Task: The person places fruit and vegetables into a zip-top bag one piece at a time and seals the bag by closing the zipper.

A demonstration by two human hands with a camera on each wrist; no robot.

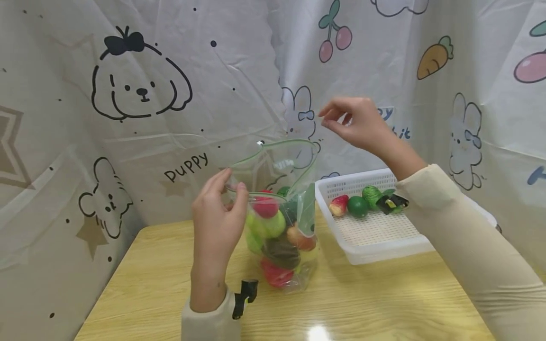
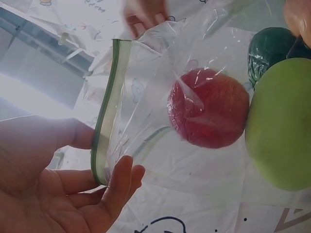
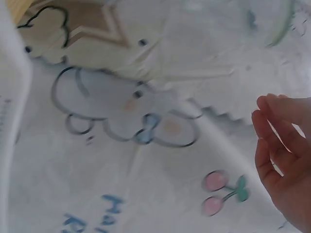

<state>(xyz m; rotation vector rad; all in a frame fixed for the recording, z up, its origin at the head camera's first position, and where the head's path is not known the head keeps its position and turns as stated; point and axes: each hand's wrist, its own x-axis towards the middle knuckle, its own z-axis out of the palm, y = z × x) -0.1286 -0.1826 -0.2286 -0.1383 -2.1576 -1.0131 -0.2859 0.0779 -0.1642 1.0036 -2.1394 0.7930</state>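
Observation:
A clear zip bag [image 1: 279,182] with a green-edged mouth stands upright on the table, its top gaping. My left hand [image 1: 217,213] pinches the bag's near left rim between thumb and fingers; the left wrist view shows the green zip edge [image 2: 104,116] there. Inside the bag are toy fruit and vegetables: a round red one [image 2: 209,108] at the top, a big light-green one [image 2: 282,126] beside it, an orange-brown one [image 1: 302,237], a dark one and a red one at the bottom. My right hand [image 1: 356,121] hovers above and right of the bag, fingers loosely bent, holding nothing.
Right of the bag stands a white plastic basket [image 1: 356,253] with a red-and-yellow fruit [image 1: 339,205], a dark green round one [image 1: 357,207] and a leafy green one [image 1: 372,196]; my right forearm partly covers it. A cartoon-printed curtain [image 1: 239,71] hangs behind the wooden table [image 1: 153,274].

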